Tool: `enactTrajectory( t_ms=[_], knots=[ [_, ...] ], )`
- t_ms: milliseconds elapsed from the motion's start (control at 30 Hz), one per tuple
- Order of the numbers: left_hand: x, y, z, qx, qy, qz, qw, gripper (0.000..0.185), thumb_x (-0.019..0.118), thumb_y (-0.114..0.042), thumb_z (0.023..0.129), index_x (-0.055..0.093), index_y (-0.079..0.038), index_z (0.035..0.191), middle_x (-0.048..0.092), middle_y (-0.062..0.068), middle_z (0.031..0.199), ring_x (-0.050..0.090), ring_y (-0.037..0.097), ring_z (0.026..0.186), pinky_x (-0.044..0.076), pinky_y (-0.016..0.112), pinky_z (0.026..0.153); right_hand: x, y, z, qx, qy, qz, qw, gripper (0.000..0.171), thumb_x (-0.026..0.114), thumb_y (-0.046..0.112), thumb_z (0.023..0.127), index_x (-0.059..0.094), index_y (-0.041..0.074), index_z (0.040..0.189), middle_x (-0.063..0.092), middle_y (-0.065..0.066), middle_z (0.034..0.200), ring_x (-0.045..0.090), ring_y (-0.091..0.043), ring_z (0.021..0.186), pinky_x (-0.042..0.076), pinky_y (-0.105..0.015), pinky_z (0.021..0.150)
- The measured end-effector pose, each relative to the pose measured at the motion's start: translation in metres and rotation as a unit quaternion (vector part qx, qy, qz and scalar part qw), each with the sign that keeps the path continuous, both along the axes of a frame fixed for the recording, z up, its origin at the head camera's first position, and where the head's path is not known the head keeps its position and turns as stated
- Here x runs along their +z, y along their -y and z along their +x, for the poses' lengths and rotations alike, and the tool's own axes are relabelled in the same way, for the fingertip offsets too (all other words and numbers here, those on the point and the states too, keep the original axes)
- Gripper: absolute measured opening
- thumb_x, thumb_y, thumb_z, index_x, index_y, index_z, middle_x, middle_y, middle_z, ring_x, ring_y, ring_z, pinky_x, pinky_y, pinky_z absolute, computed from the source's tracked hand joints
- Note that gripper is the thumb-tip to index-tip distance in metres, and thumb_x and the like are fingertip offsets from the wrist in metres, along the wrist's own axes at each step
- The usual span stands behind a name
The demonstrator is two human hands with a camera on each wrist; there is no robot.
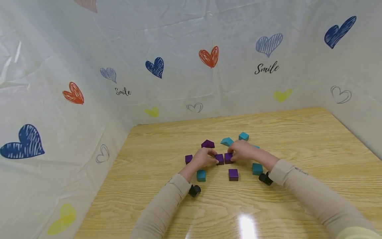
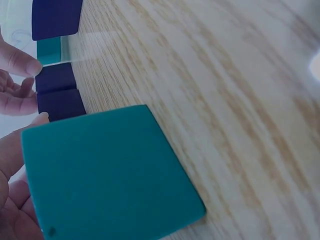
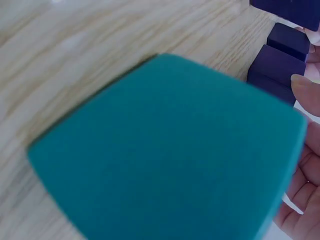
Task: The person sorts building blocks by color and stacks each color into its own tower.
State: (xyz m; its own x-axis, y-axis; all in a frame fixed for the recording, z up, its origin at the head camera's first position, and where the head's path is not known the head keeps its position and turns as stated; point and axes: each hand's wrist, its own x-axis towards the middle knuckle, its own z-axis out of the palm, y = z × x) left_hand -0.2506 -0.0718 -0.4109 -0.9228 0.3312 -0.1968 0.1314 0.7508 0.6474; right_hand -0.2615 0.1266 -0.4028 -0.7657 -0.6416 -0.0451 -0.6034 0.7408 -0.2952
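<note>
Near the middle of the table, two purple blocks stand side by side with a narrow gap in the head view. My left hand (image 1: 204, 157) pinches the left purple block (image 1: 220, 159) between thumb and fingers. The right purple block (image 1: 228, 158) is pinched by my right hand (image 1: 243, 150). Both blocks appear to rest on the wood. Just in front of them lies a third purple block (image 1: 233, 175). A teal block (image 2: 110, 175) fills much of the left wrist view, and another teal block (image 3: 170, 150) covers most of the right wrist view, hiding part of each hand.
Behind the hands lie a purple wedge-shaped block (image 1: 208, 143), a teal wedge-shaped block (image 1: 227, 141) and a teal block (image 1: 243, 136). A purple block (image 1: 188, 159) sits left of my left hand. The wooden table (image 1: 155, 149) meets a heart-printed sheet (image 1: 179, 86) at its back and sides.
</note>
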Motion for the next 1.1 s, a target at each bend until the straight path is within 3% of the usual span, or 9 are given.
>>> enactTrajectory(
  t_ms=[400, 633, 1100],
  knots=[
    [-0.0004, 0.0009, -0.0012, -0.004, -0.001, 0.004, 1.0, 0.029, 0.074, -0.018, 0.078, 0.067, -0.01, 0.105, 0.067, 0.003, 0.099, 0.059, 0.02, 0.098, 0.046, 0.032, 0.087, 0.0022, 0.0029, 0.0002, 0.006, 0.007, -0.018, 1.0, 0.02, 0.073, 0.016, 0.077, 0.071, 0.004, 0.093, 0.068, -0.002, 0.086, 0.059, -0.015, 0.078, 0.047, -0.032, 0.071],
    [-0.0042, 0.0017, -0.0021, 0.015, 0.021, 0.028, 0.9993, 0.028, 0.075, -0.018, 0.077, 0.068, -0.012, 0.103, 0.067, 0.001, 0.095, 0.058, 0.016, 0.092, 0.046, 0.031, 0.083, 0.0035, 0.0025, 0.0022, 0.011, 0.01, -0.034, 0.999, 0.02, 0.072, 0.012, 0.076, 0.07, 0.002, 0.093, 0.068, -0.004, 0.085, 0.059, -0.016, 0.076, 0.048, -0.029, 0.066],
    [-0.0049, 0.0018, -0.0037, 0.008, 0.011, 0.013, 0.9998, 0.029, 0.075, -0.02, 0.077, 0.069, -0.014, 0.105, 0.067, -0.001, 0.096, 0.058, 0.018, 0.097, 0.046, 0.032, 0.085, 0.0004, 0.0029, 0.001, 0.002, 0.023, -0.037, 0.999, 0.019, 0.072, 0.012, 0.077, 0.07, 0.001, 0.093, 0.067, -0.004, 0.084, 0.057, -0.014, 0.074, 0.048, -0.026, 0.065]
  ],
)
